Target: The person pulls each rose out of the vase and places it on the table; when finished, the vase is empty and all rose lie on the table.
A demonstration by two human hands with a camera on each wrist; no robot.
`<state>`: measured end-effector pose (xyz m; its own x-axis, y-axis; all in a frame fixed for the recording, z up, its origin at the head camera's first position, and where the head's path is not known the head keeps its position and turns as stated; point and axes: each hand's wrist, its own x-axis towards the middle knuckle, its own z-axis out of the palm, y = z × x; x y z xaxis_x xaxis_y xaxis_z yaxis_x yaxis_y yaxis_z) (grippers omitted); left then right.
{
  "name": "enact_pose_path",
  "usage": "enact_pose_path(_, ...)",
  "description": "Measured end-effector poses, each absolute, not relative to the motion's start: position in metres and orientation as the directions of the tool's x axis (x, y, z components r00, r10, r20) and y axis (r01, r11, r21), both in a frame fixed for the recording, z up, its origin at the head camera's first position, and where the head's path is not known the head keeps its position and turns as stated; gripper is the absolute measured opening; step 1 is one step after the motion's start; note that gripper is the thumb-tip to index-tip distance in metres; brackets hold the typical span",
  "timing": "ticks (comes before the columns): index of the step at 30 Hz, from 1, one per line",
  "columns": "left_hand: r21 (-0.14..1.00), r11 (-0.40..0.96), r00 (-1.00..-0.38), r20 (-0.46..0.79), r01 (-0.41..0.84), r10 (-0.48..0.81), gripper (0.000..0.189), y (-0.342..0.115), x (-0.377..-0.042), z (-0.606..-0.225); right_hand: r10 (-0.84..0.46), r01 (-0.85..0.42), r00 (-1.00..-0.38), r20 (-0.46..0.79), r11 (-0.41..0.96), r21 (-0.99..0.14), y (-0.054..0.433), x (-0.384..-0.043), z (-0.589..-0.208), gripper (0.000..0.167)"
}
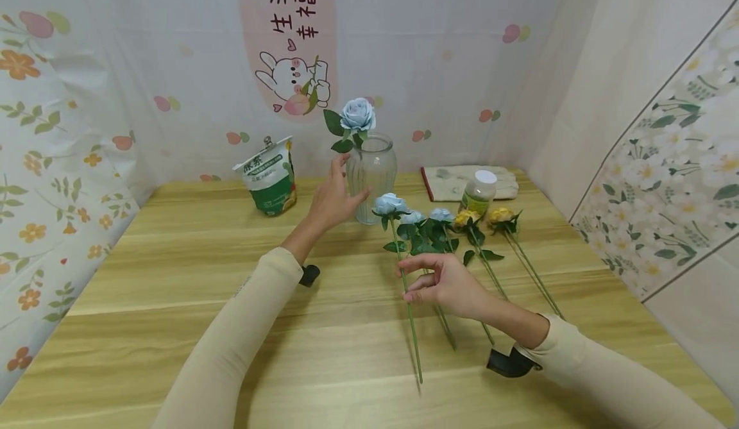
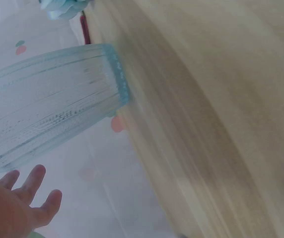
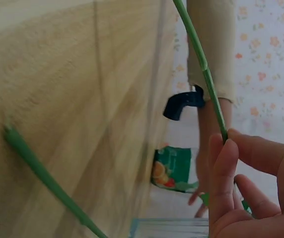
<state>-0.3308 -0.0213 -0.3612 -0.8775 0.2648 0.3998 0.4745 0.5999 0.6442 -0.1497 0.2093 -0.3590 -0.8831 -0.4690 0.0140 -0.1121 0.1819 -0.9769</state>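
My right hand (image 1: 447, 283) pinches the green stem (image 3: 205, 69) of a blue rose (image 1: 390, 204) between thumb and fingers, its bloom pointing away from me. Beyond it stands a ribbed clear glass vase (image 1: 375, 172), with another blue rose (image 1: 358, 115) and its leaves at the rim. My left hand (image 1: 335, 199) is at the vase's left side, its fingers loosely spread. In the left wrist view those fingers (image 2: 33, 183) show beside the glass vase (image 2: 52, 99) and grip nothing.
Beside the right hand lie more blue roses (image 1: 442, 215) and two yellow roses (image 1: 501, 217), stems toward me. Behind them are a small white-lidded jar (image 1: 479, 193) and a pale glove with a red edge (image 1: 450, 185). A clipped green-and-white bag (image 1: 271, 182) stands at back left.
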Motion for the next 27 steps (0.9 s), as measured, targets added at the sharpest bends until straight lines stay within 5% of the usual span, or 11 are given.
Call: enact_pose_path(27,0.642,0.558,-0.848,0.449,0.526,0.282,0.081,-0.025,-0.331,-0.365,-0.397,0.010,-0.901,-0.177,0.388,-0.922,0.206,-0.176,-0.392,0.050)
